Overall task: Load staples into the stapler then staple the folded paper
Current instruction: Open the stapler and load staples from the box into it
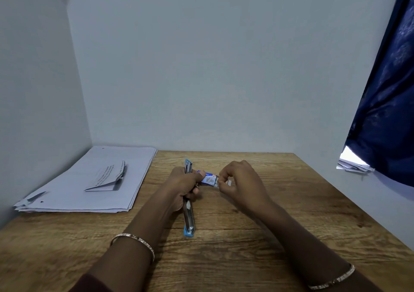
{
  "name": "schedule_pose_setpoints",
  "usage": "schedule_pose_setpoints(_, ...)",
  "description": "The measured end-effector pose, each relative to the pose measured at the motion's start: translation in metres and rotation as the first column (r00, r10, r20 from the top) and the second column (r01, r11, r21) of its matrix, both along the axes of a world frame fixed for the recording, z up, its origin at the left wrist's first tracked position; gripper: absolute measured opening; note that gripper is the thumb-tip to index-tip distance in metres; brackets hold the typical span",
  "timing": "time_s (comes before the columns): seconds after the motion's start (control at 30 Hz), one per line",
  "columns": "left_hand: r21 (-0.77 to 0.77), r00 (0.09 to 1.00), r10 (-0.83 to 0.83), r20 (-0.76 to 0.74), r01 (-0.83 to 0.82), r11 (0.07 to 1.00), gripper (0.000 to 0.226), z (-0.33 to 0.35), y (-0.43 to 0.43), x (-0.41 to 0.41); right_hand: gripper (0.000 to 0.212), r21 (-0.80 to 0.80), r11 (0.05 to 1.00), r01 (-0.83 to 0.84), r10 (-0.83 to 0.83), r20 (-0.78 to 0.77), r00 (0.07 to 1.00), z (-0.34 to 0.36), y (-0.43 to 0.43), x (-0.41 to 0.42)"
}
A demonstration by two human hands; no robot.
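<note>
Head view: we look down at a wooden desk [246, 235].
Far left: folded paper [107, 177] on a paper stack [89, 179].
Left hand [181, 186]: fingers wrapped around the opened stapler [189, 220].
Right hand [242, 184]: fingertips pinched on a small staple box [209, 179], shared with the left thumb.

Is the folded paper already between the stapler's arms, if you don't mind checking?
No, the folded paper lies on the paper stack at the left, apart from the opened stapler held in the left hand.

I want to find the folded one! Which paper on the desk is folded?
The small printed sheet lying on top of the flat white stack at the left. It is creased into a tent shape; the sheets under it lie flat.
</note>
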State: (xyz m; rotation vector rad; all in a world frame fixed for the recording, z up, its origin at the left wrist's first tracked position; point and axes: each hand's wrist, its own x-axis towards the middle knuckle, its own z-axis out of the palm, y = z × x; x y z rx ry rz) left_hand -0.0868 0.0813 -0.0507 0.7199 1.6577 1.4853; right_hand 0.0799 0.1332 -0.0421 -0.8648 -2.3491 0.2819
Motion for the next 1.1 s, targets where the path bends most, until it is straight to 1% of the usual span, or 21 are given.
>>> schedule_pose_setpoints(0.1, -0.017, 1.0, -0.003, -0.009, 0.003, 1.0, 0.034, -0.004, 0.002, -0.002, 0.005, 0.013, 1.0, -0.025, 0.025, 0.006, 1.0, -0.003, 0.003, -0.001)
schedule_pose_setpoints(0.27, -0.059, 1.0, -0.018, 0.015, 0.019, 0.998, 0.03, -0.009, 0.004, -0.004, 0.004, 0.033, 0.997, -0.071, 0.072, -0.033, 0.997, -0.007, 0.009, -0.002)
schedule_pose_setpoints(0.4, -0.087, 0.998, -0.008, 0.07, 0.014, 0.996, 0.029, -0.009, 0.004, -0.006, 0.005, -0.052, 0.994, -0.095, 0.084, -0.192, 0.978, -0.005, 0.011, -0.002)
schedule_pose_setpoints(0.5, -0.092, 0.994, -0.007, 0.107, 0.017, 0.996, 0.022, -0.007, 0.003, -0.005, 0.006, -0.094, 0.988, -0.125, 0.091, -0.309, 0.947, -0.003, 0.011, 0.0)
schedule_pose_setpoints(0.57, -0.09, 0.992, -0.008, 0.124, 0.019, 0.996, 0.02, -0.007, 0.004, -0.005, 0.006, -0.106, 0.985, -0.136, 0.09, -0.36, 0.929, -0.002, 0.01, 0.0)
schedule_pose_setpoints(0.63, -0.093, 0.989, -0.016, 0.145, 0.03, 0.995, 0.02, -0.006, 0.004, -0.005, 0.003, -0.109, 0.985, -0.136, 0.086, -0.377, 0.922, -0.002, 0.01, 0.001)
schedule_pose_setpoints(0.73, -0.096, 0.984, -0.037, 0.173, 0.055, 0.994, 0.022, -0.006, 0.004, -0.004, 0.006, -0.099, 0.985, -0.14, 0.097, -0.354, 0.93, -0.001, 0.009, 0.0)
schedule_pose_setpoints(0.83, -0.089, 0.984, -0.036, 0.176, 0.053, 0.995, 0.026, -0.006, 0.004, -0.005, 0.012, -0.048, 0.99, -0.133, 0.115, -0.271, 0.956, 0.001, 0.009, 0.001)
schedule_pose_setpoints(1.03, -0.101, 0.989, -0.022, 0.149, 0.037, 0.994, 0.022, -0.006, 0.003, -0.008, 0.005, 0.038, 0.989, -0.146, 0.149, -0.105, 0.983, 0.002, 0.013, 0.004)
schedule_pose_setpoints(1.1, -0.104, 0.989, -0.02, 0.147, 0.036, 0.994, 0.022, -0.006, 0.002, -0.008, 0.007, 0.035, 0.988, -0.149, 0.152, -0.114, 0.982, 0.003, 0.013, 0.004)
